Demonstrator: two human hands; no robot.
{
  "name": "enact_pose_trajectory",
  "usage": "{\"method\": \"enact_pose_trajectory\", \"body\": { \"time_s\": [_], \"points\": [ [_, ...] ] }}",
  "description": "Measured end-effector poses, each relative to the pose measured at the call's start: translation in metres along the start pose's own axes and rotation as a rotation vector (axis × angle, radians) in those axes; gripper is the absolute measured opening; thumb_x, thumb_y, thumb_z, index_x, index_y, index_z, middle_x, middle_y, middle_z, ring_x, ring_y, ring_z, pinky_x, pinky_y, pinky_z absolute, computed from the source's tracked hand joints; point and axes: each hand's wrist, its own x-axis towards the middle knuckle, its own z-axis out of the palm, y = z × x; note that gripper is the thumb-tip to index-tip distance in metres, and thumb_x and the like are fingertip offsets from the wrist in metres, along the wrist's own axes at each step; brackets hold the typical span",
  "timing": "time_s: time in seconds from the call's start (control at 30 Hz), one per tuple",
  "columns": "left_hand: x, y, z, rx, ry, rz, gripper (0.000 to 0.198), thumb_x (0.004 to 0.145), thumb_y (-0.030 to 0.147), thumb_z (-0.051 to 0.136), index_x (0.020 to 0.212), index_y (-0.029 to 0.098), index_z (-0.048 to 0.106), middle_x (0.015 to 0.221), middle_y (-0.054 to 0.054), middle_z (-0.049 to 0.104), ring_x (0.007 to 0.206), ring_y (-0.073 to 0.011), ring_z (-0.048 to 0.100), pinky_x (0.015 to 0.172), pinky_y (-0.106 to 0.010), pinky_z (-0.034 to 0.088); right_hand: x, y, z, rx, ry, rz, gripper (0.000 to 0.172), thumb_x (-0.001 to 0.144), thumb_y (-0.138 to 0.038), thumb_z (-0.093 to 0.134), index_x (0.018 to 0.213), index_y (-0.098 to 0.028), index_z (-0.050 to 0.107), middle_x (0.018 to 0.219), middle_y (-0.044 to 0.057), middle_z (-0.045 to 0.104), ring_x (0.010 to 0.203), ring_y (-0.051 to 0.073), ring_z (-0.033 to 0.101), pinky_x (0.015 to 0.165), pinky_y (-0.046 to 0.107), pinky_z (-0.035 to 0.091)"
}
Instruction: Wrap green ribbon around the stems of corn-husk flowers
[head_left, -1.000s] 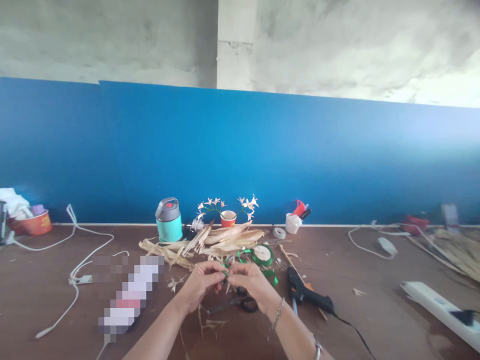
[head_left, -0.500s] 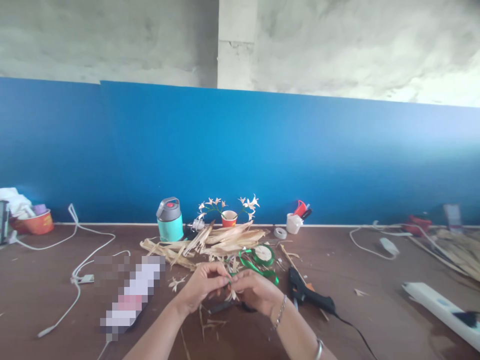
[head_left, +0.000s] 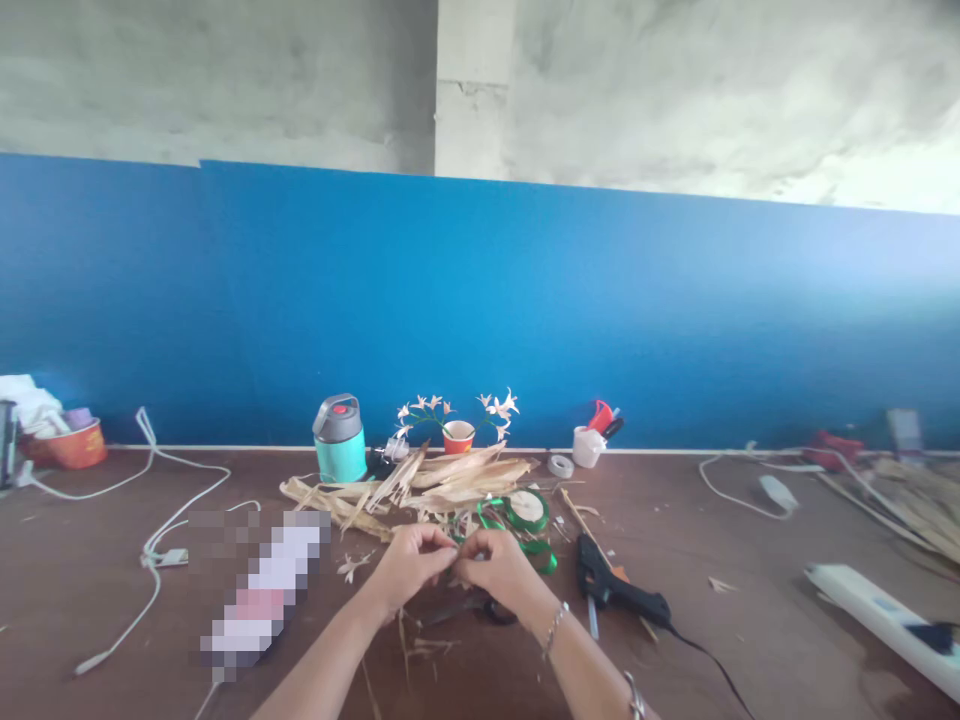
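This looks like a craft workshop: dried husks, a spool of green ribbon and a glue gun lie on a brown desk, with pale flower sprays in a cup near its back edge. Behind rise a blue partition and a rough grey wall.
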Motion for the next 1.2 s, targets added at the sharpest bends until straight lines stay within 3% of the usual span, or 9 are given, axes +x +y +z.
{"method": "enact_pose_trajectory", "body": {
  "time_s": [0.2, 0.47, 0.57, 0.8, 1.03, 1.2],
  "points": [
    [0.001, -0.006, -0.003, -0.088, -0.085, 0.035, 0.021, 0.062, 0.031, 0.069, 0.068, 0.012, 0.065, 0.046, 0.003, 0.054, 0.042, -0.0087, 0.046, 0.043, -0.02, 0.034, -0.001, -0.004, -0.006, 0.052, -0.054, 0.026, 0.009, 0.054, -0.013, 0.058, 0.045, -0.014, 0.058, 0.042, -0.005, 0.051, 0.044, 0.007, 0.039, 0.046, 0.021, 0.027],
    [-0.007, 0.0, -0.002, -0.449, -0.23, -0.014, 0.02, 0.057, 0.027, 0.077, 0.065, 0.012, 0.066, 0.072, -0.003, 0.067, 0.04, -0.0043, 0.048, 0.038, -0.017, 0.031, -0.003, 0.002, -0.017, 0.352, -0.362, -0.025, 0.014, 0.054, -0.024, 0.074, 0.056, -0.013, 0.065, 0.049, -0.004, 0.053, 0.046, 0.006, 0.036, 0.049, 0.021, 0.026],
    [-0.008, 0.001, -0.003, -0.437, -0.252, -0.043, 0.022, 0.058, 0.027, 0.076, 0.072, 0.012, 0.068, 0.071, -0.004, 0.067, 0.039, -0.0035, 0.046, 0.036, -0.016, 0.029, -0.004, 0.0, -0.017, 0.374, -0.395, -0.061, 0.02, 0.055, -0.029, 0.077, 0.059, -0.012, 0.067, 0.056, -0.002, 0.056, 0.051, 0.007, 0.042, 0.053, 0.022, 0.03],
    [-0.004, 0.0, -0.003, -0.419, -0.153, 0.013, 0.017, 0.061, 0.026, 0.073, 0.062, 0.012, 0.064, 0.07, -0.004, 0.067, 0.037, -0.002, 0.042, 0.035, -0.015, 0.029, -0.001, 0.0, -0.013, 0.38, -0.295, -0.135, 0.02, 0.055, -0.031, 0.078, 0.059, -0.014, 0.068, 0.066, -0.001, 0.058, 0.059, 0.009, 0.046, 0.057, 0.022, 0.033],
    [-0.008, 0.007, -0.01, -0.204, -0.219, 0.095, 0.01, 0.065, 0.022, 0.067, 0.069, 0.013, 0.069, 0.065, -0.001, 0.062, 0.042, -0.0047, 0.046, 0.04, -0.016, 0.034, -0.002, 0.005, -0.017, 0.38, -0.426, -0.053, 0.021, 0.059, -0.03, 0.077, 0.065, -0.011, 0.07, 0.057, -0.001, 0.059, 0.05, 0.007, 0.043, 0.053, 0.021, 0.03],
    [-0.01, 0.015, -0.01, -0.115, -0.235, 0.141, 0.012, 0.068, 0.021, 0.063, 0.072, 0.012, 0.07, 0.065, -0.001, 0.059, 0.043, -0.0056, 0.046, 0.041, -0.018, 0.034, 0.001, 0.013, -0.019, 0.402, -0.436, -0.037, 0.02, 0.06, -0.028, 0.077, 0.066, -0.01, 0.07, 0.056, 0.0, 0.06, 0.049, 0.005, 0.041, 0.052, 0.02, 0.027]
  ]
}}
